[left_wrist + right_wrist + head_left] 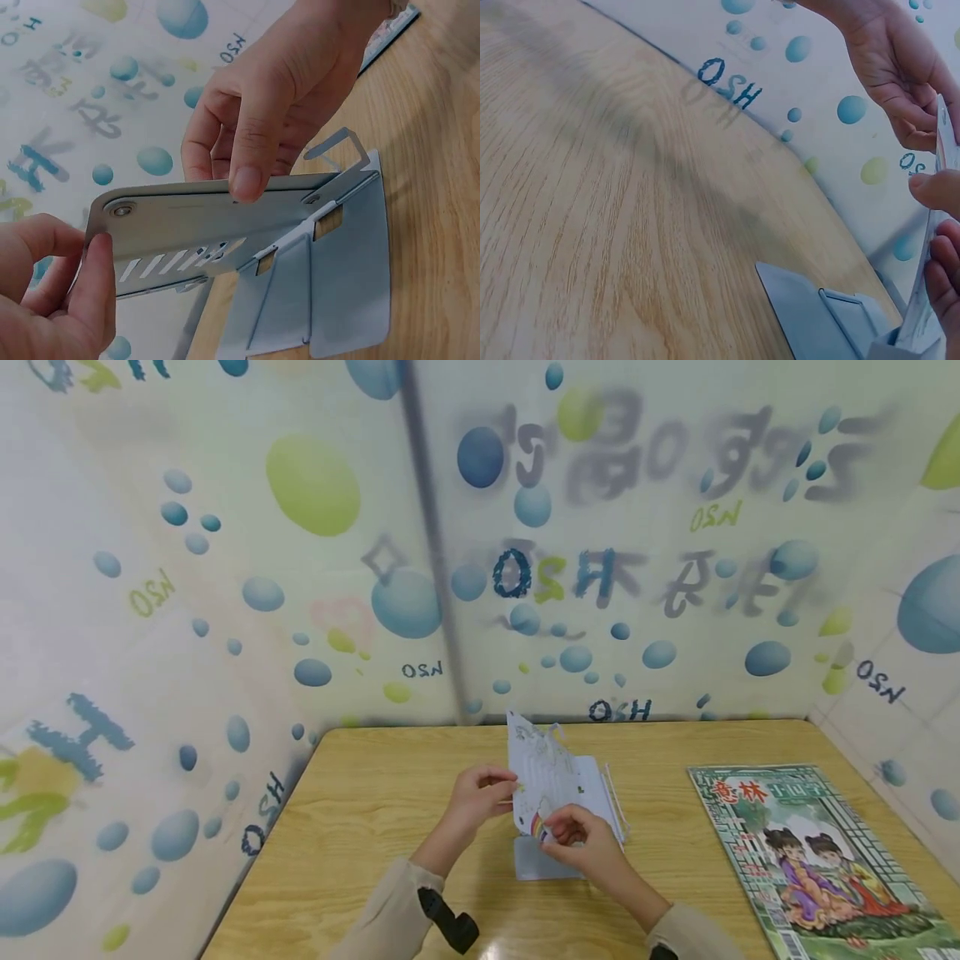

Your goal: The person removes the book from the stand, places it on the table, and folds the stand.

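Observation:
A white folding book stand (pixel 546 768), printed with a rainbow and small drawings, stands on the table with its panel raised from a flat base (pixel 349 277). My left hand (pixel 480 795) pinches the panel's left edge between thumb and fingers. At the lower edge, near the rainbow, my right hand (pixel 588 845) pinches the panel. The left wrist view shows the panel's plain back with slots (pixel 176 262), the left hand (pixel 52 281) at one corner and the right hand's thumb (pixel 247 180) over the edge. A bent wire clip (pixel 349 150) sticks out beside the hinge.
A magazine (pixel 817 860) with two illustrated figures on its cover lies to the right on the wooden table (pixel 360 835). Behind the table's far edge rises a light wall covering (pixel 525 635) with blue and green dots. The base also shows in the right wrist view.

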Motion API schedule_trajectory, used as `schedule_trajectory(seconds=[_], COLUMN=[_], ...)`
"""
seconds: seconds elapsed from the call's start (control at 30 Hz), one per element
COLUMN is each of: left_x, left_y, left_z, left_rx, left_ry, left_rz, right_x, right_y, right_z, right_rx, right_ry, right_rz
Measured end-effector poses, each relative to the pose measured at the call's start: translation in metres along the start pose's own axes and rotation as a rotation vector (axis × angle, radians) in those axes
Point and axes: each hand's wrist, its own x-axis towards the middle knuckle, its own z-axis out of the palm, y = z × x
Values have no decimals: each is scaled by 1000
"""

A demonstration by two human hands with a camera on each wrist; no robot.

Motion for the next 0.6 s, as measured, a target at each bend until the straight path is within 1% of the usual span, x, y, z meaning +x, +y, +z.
schedule_trajectory(seconds=[0.13, 0.27, 0.43, 0.6], left_x=[-4, -6, -9, -10], left_y=[-4, -11, -19, -27], left_z=[-5, -10, -17, -24], left_rx=[-32, -36, -27, 0], left_ry=[42, 76, 97, 110], left_rz=[-36, -58, -72, -90], right_x=[2, 5, 9, 11], right_y=[1, 10, 30, 41], right_z=[4, 8, 14, 19], right_rx=[-18, -25, -39, -86], right_ry=[-33, -66, -97, -122], right_rz=[57, 100, 109, 73])
